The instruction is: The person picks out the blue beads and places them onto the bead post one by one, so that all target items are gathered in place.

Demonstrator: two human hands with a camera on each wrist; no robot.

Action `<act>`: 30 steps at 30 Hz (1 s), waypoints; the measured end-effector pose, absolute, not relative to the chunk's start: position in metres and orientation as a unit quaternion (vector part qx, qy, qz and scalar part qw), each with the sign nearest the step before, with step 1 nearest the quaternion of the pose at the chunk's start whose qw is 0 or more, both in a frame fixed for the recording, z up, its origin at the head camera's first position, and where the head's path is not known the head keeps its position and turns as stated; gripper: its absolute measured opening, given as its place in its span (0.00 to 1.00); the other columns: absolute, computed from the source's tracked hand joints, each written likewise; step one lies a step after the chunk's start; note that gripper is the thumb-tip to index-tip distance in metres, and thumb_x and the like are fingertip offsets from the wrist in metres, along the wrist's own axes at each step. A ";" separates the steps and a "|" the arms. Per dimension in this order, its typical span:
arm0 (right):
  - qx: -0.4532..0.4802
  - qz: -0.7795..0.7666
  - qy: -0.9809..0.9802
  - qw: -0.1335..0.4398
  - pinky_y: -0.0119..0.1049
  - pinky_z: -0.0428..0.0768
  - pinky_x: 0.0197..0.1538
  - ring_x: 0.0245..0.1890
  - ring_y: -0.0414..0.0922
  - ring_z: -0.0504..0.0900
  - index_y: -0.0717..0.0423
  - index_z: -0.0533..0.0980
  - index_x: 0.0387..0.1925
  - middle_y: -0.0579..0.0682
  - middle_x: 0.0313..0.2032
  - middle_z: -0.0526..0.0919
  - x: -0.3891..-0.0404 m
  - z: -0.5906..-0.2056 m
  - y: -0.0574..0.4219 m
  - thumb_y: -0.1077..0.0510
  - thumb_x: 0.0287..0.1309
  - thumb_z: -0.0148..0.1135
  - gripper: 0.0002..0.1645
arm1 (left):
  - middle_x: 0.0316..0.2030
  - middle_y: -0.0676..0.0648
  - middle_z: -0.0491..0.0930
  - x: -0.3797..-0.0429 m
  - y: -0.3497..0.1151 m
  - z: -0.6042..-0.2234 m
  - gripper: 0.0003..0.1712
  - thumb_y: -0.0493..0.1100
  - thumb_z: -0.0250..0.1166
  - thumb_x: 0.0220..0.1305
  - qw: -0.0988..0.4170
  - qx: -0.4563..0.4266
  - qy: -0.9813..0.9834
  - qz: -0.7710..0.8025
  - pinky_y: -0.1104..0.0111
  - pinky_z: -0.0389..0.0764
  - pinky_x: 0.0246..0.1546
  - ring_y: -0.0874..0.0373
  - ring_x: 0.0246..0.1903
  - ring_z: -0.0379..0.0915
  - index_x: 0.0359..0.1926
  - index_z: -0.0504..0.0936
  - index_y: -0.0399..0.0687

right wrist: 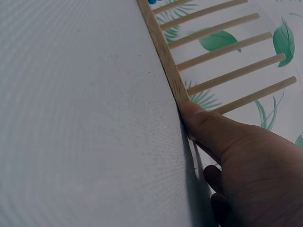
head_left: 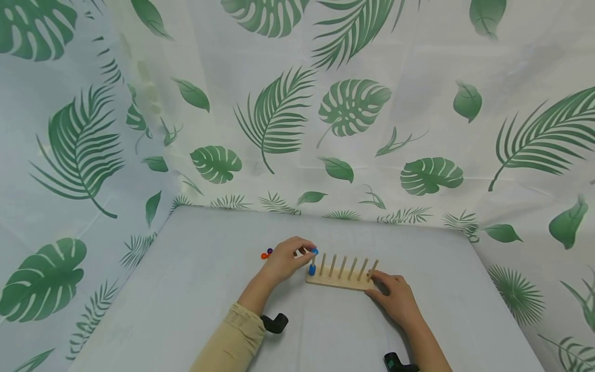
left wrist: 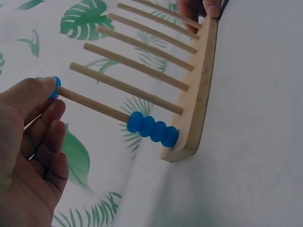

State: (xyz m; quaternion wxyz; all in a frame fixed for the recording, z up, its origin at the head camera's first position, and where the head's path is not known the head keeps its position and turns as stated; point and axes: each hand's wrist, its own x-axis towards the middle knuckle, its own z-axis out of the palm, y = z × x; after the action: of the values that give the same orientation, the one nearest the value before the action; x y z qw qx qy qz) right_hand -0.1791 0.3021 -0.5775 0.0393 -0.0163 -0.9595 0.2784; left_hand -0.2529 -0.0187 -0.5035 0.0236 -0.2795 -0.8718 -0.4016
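A wooden peg board (head_left: 339, 281) with a row of several upright pegs stands on the table. Blue beads (left wrist: 152, 128) are stacked at the foot of its leftmost peg (left wrist: 94, 104). My left hand (head_left: 286, 260) pinches another blue bead (left wrist: 56, 88) between thumb and forefinger at that peg's top end, its other fingers loosely curled. At the board's right end, my right hand (head_left: 395, 297) grips the base, with the thumb (right wrist: 194, 111) pressed on the near edge beside the last peg (right wrist: 258, 94).
Just beyond my left hand lie a few loose beads, an orange one (head_left: 264, 256) and a dark purple one (head_left: 270, 250) among them. A white cloth covers the table (head_left: 223, 232). Leaf-printed curtains (head_left: 288, 103) rise behind it and at the sides.
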 end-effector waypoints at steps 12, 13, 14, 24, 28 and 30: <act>-0.017 0.280 -0.959 0.036 0.61 0.73 0.57 0.56 0.56 0.74 0.45 0.74 0.63 0.54 0.59 0.80 -0.179 -0.579 0.303 0.37 0.54 0.69 0.37 | 0.46 0.59 0.82 -0.252 -0.019 -0.514 0.13 0.51 0.64 0.68 -0.001 -0.266 -0.867 -0.421 0.68 0.78 0.45 0.63 0.44 0.77 0.51 0.83 0.59; -0.017 0.279 -0.959 0.036 0.61 0.73 0.56 0.56 0.56 0.74 0.45 0.74 0.63 0.54 0.58 0.80 -0.179 -0.579 0.303 0.37 0.54 0.69 0.37 | 0.46 0.58 0.82 -0.252 -0.019 -0.515 0.13 0.51 0.64 0.68 -0.003 -0.265 -0.866 -0.423 0.68 0.78 0.46 0.63 0.44 0.77 0.51 0.83 0.59; -0.016 0.278 -0.960 0.036 0.61 0.73 0.56 0.55 0.56 0.74 0.45 0.75 0.63 0.54 0.58 0.80 -0.179 -0.580 0.303 0.37 0.54 0.69 0.37 | 0.46 0.58 0.82 -0.252 -0.019 -0.516 0.13 0.51 0.64 0.68 -0.005 -0.265 -0.866 -0.425 0.68 0.78 0.46 0.63 0.44 0.77 0.51 0.83 0.59; -0.009 0.274 -0.960 0.045 0.61 0.74 0.55 0.54 0.56 0.75 0.46 0.75 0.62 0.54 0.58 0.80 -0.179 -0.579 0.303 0.39 0.54 0.70 0.36 | 0.46 0.57 0.82 -0.253 -0.018 -0.529 0.14 0.51 0.64 0.68 -0.022 -0.255 -0.870 -0.421 0.70 0.78 0.45 0.63 0.45 0.77 0.52 0.83 0.58; -0.008 0.274 -0.961 0.045 0.61 0.74 0.55 0.54 0.57 0.75 0.46 0.75 0.63 0.54 0.58 0.80 -0.180 -0.580 0.304 0.38 0.54 0.70 0.36 | 0.48 0.57 0.82 -0.253 -0.018 -0.535 0.15 0.52 0.65 0.67 -0.032 -0.247 -0.873 -0.419 0.70 0.78 0.45 0.63 0.45 0.77 0.52 0.83 0.58; -0.007 0.274 -0.961 0.045 0.61 0.74 0.55 0.54 0.56 0.75 0.46 0.75 0.63 0.54 0.58 0.80 -0.180 -0.581 0.304 0.38 0.54 0.70 0.36 | 0.48 0.57 0.82 -0.253 -0.018 -0.538 0.14 0.52 0.65 0.67 -0.034 -0.247 -0.873 -0.418 0.70 0.78 0.44 0.63 0.45 0.77 0.52 0.83 0.59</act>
State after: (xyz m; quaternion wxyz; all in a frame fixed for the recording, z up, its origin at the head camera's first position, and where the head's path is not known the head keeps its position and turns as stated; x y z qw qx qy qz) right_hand -0.1796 0.3041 -0.5807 0.0453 -0.0070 -0.9605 0.2744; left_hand -0.2532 -0.0181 -0.5377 -0.0335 -0.2470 -0.8734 -0.4184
